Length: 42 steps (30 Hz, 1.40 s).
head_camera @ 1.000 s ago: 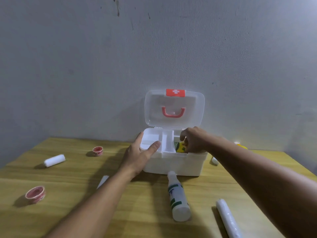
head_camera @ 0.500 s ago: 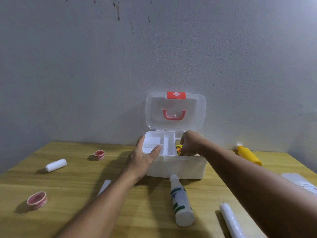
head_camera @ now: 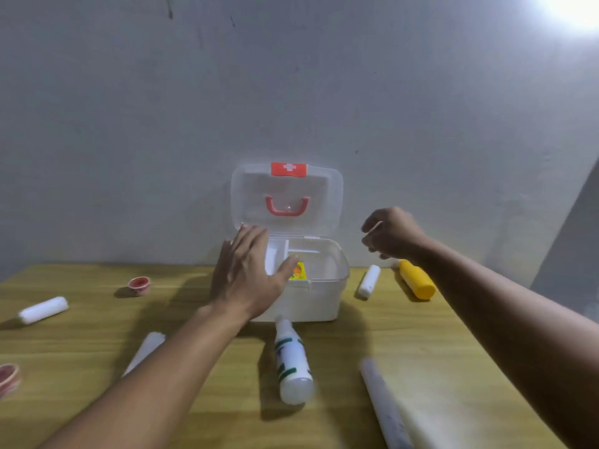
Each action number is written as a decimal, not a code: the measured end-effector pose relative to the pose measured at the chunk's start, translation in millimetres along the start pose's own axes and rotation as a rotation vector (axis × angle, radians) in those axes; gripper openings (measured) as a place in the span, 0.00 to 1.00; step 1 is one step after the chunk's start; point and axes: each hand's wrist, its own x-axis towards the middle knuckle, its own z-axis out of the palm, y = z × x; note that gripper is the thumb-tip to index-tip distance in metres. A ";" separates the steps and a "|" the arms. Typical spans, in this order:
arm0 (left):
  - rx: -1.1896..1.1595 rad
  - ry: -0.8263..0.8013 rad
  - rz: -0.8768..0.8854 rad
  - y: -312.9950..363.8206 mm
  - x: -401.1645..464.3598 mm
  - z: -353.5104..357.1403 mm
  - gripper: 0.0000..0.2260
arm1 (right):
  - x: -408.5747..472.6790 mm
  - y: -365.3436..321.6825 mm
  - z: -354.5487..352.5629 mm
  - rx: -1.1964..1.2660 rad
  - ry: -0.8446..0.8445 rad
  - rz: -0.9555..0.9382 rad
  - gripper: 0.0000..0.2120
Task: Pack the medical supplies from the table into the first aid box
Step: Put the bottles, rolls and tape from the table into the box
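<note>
The white first aid box (head_camera: 321,296) stands open at the table's back, its clear lid (head_camera: 324,196) upright. A small yellow packet (head_camera: 299,271) lies inside. My left hand (head_camera: 249,277) hovers flat over the box's left front corner, fingers spread and holding nothing. My right hand (head_camera: 390,233) is raised to the right of the box, above the table, fingers loosely curled and nothing in it. A white bottle with green marks (head_camera: 291,361) lies in front of the box. To the right lie a white roll (head_camera: 369,280) and a yellow bottle (head_camera: 416,279).
On the wooden table (head_camera: 207,403): a white roll (head_camera: 43,310) and a small red cup (head_camera: 139,285) at left, another red cup (head_camera: 9,379) at the left edge, a white tube (head_camera: 146,350) under my left arm, a long wrapped roll (head_camera: 384,406) at front right. The wall stands close behind.
My right hand has come out of the box and risen to the right, leaving the yellow packet inside. My left hand has lifted off the box's rim and spread.
</note>
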 end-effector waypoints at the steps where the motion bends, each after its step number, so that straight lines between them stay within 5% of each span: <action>1: 0.017 -0.036 0.035 8.5 2.4 4.6 0.37 | -0.6 15.1 -7.0 -0.071 0.032 0.022 0.06; 8: 0.154 -0.348 -0.037 20.4 9.5 23.7 0.35 | -18.0 100.8 -13.1 -0.431 0.010 0.216 0.15; 20: 0.232 -0.422 -0.081 38.5 2.7 10.5 0.30 | -50.6 109.2 -11.0 -0.447 0.031 0.124 0.16; 25: 0.236 -0.448 -0.085 36.7 3.3 10.2 0.30 | -59.6 123.0 -35.8 -0.556 0.079 0.308 0.10; 30: 0.238 -0.446 -0.102 32.9 5.4 13.8 0.29 | -76.0 144.1 -53.4 -0.587 -0.112 0.516 0.10; 38: 0.203 -0.433 -0.113 27.9 6.9 14.6 0.31 | -72.8 101.2 -59.8 -0.434 0.082 0.332 0.17; 42: 0.081 -0.369 -0.121 27.5 7.7 10.0 0.32 | -63.7 35.3 -58.5 -0.258 0.036 0.147 0.24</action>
